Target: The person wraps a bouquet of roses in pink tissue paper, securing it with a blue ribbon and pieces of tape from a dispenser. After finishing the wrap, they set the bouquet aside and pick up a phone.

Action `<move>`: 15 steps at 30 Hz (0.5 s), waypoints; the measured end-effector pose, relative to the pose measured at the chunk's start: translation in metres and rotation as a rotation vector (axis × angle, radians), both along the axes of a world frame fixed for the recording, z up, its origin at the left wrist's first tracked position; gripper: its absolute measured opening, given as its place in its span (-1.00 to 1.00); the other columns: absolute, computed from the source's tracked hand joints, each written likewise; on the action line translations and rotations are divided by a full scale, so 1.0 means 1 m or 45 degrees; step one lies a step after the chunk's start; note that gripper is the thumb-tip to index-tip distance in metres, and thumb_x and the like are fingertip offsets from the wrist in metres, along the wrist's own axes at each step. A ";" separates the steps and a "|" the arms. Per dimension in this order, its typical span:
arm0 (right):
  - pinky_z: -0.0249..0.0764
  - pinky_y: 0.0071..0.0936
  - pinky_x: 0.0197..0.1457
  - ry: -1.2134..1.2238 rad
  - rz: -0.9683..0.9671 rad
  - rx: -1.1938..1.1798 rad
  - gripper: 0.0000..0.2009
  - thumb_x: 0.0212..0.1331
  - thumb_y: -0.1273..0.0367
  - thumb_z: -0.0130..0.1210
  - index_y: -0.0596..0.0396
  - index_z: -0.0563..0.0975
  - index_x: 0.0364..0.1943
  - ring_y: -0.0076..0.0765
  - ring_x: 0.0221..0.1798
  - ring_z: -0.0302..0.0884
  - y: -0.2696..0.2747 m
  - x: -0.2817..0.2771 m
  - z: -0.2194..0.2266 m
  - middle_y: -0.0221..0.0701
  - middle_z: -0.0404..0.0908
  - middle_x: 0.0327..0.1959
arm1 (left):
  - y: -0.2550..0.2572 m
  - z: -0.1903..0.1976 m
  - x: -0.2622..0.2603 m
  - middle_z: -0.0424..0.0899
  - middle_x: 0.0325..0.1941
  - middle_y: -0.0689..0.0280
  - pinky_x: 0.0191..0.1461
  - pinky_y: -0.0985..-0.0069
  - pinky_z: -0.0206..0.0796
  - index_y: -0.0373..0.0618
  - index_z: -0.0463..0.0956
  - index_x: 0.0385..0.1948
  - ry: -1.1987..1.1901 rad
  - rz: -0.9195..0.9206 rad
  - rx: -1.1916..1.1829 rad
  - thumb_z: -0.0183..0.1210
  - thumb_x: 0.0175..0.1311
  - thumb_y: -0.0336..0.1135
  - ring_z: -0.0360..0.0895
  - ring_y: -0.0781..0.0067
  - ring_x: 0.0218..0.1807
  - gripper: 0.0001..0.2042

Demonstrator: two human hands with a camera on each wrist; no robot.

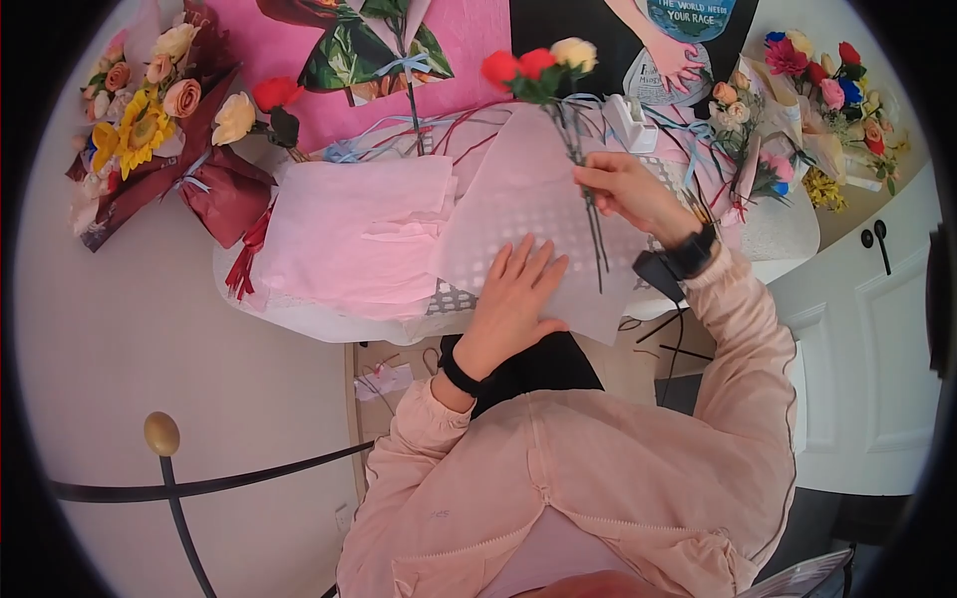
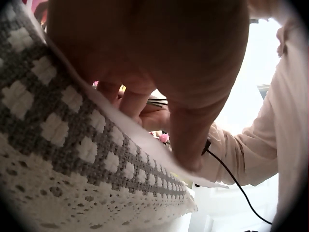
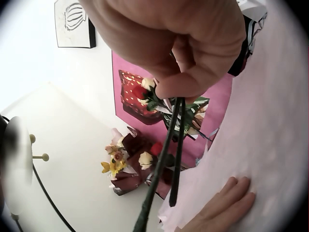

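Above the table, my right hand point(image 1: 633, 189) pinches the thin green stems point(image 1: 597, 239) of a few roses between thumb and fingers. Two red rose heads point(image 1: 518, 67) and a cream one point(image 1: 574, 54) point away from me at the top of the stems. In the right wrist view the stems point(image 3: 161, 169) hang below the thumb and fingertips. With its fingers spread, my left hand point(image 1: 511, 307) lies flat on a pale translucent wrapping sheet point(image 1: 498, 179). That sheet spreads over a grey-and-white patterned tablecloth point(image 2: 72, 125), its near corner passing the table's edge.
Left of the sheet lies a stack of pink wrapping paper point(image 1: 349, 234). Wrapped bouquets stand at the left point(image 1: 189, 149) and right point(image 1: 827, 110). Ribbons point(image 1: 469, 122) and a small white box point(image 1: 630, 123) lie at the back. A cable point(image 2: 236, 181) hangs from my right wrist.
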State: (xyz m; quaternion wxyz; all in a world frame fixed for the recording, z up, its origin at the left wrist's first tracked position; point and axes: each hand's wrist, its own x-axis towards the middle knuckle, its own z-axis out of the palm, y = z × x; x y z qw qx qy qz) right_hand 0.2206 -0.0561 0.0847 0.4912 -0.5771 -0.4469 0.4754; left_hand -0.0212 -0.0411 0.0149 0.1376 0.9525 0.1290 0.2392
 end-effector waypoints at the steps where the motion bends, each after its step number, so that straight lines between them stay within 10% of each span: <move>1: 0.18 -0.79 -0.61 0.031 0.007 -0.021 -0.80 0.30 0.28 0.12 0.02 0.48 -0.45 -0.80 -0.63 0.30 0.009 0.000 -0.006 -0.64 0.45 -0.54 | 0.000 0.000 -0.001 0.30 0.35 0.08 0.47 0.09 -0.07 -0.18 0.32 0.21 0.020 -0.004 0.009 0.42 -0.13 -0.14 0.14 -0.07 0.42 -0.23; 15: 0.45 -0.70 -0.49 -0.216 -0.048 -0.141 -0.84 0.22 0.34 0.17 0.13 0.50 -0.37 -0.63 -0.53 0.48 0.044 0.000 -0.050 -0.48 0.51 -0.49 | 0.003 -0.004 -0.002 0.34 0.10 0.11 0.43 0.09 0.05 -0.18 0.33 0.03 -0.112 -0.043 -0.069 0.35 -0.31 -0.59 0.20 -0.05 0.36 -0.33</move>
